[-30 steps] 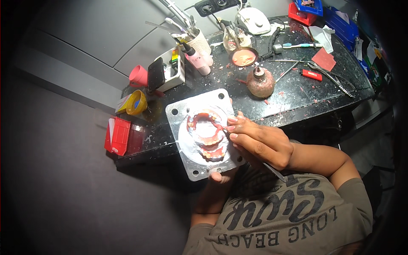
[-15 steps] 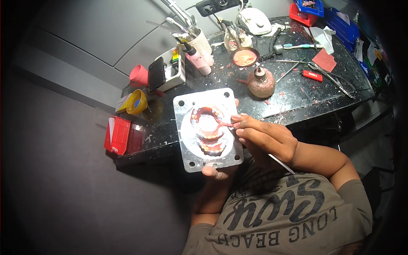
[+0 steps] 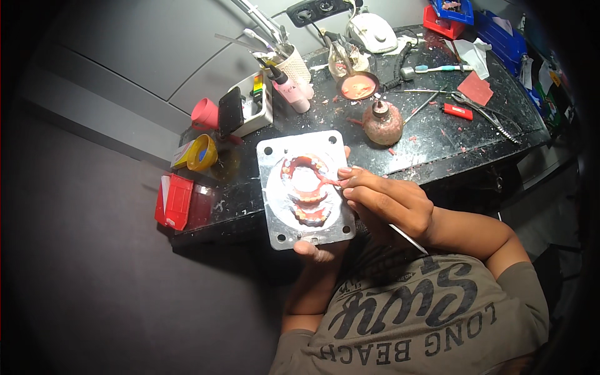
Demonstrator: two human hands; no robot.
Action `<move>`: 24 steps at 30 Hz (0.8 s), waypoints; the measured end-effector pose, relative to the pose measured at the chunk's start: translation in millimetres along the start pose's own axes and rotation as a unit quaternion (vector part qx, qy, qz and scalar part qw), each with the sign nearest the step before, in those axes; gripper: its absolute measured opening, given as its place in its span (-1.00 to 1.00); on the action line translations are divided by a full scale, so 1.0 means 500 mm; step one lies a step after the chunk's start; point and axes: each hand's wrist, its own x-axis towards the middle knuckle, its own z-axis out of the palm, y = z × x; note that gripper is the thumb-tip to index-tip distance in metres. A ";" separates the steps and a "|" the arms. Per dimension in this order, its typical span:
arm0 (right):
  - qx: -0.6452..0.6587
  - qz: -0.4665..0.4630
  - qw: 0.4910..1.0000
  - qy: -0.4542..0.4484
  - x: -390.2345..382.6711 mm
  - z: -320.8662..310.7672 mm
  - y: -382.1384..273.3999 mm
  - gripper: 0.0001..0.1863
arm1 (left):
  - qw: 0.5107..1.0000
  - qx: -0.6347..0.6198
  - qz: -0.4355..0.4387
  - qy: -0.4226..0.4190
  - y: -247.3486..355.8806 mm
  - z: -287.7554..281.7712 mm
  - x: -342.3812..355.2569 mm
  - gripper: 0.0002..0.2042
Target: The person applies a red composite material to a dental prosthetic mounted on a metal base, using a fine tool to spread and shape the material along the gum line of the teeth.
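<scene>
My left hand [image 3: 315, 252] is closed on a square metal denture flask [image 3: 270, 209], its thumb over the near edge and most of its fingers hidden underneath. White plaster [image 3: 275, 194] fills the flask's round middle, and wax dentures with teeth [image 3: 310, 216] sit in it. A thin strip of red wax [image 3: 329, 182] runs from the dentures to the fingertips of my right hand [image 3: 397, 203], which pinch its end. A slim metal tool [image 3: 407, 239] sticks out below the right palm; its other end is hidden.
Beyond the flask, a black workbench [image 3: 431, 156] holds a spirit burner [image 3: 382, 125], a pan of pink wax [image 3: 359, 86], a red lighter [image 3: 457, 112] and pliers [image 3: 484, 112]. At left stand a yellow bowl [image 3: 202, 153], a red box [image 3: 175, 201] and a tool cup [image 3: 294, 65].
The flask and both hands have shifted very slightly in the view. The right fingers still pinch the wax strip.
</scene>
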 end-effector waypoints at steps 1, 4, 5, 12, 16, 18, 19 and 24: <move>-0.001 -0.001 1.000 -0.004 0.001 -0.002 0.001 -0.71 | 1.000 -0.001 0.001 0.000 0.000 0.003 0.002 0.46; -0.003 -0.001 1.000 -0.008 -0.006 -0.004 0.006 -0.72 | 1.000 -0.026 0.006 0.017 -0.001 0.006 0.006 0.44; -0.003 -0.001 1.000 -0.009 -0.006 -0.006 0.006 -0.72 | 1.000 -0.029 0.007 0.002 -0.005 -0.001 0.009 0.43; -0.001 0.002 1.000 -0.014 -0.006 -0.013 0.011 -0.76 | 0.998 -0.063 -0.001 -0.018 -0.011 -0.004 0.007 0.40; -0.028 0.019 0.999 0.033 -0.008 -0.008 0.021 -0.78 | 0.997 -0.064 -0.014 -0.030 -0.011 -0.015 0.008 0.40; -0.026 0.054 0.997 0.044 -0.004 -0.016 0.019 -0.84 | 0.997 -0.054 -0.019 -0.047 -0.003 -0.014 0.009 0.39; -0.004 0.074 0.995 0.065 -0.005 -0.018 0.021 -0.87 | 0.997 -0.054 -0.019 -0.046 -0.005 -0.014 0.008 0.39; 0.122 0.135 0.983 0.012 0.006 -0.036 0.012 -0.91 | 0.998 -0.061 0.006 -0.004 -0.007 -0.012 0.000 0.40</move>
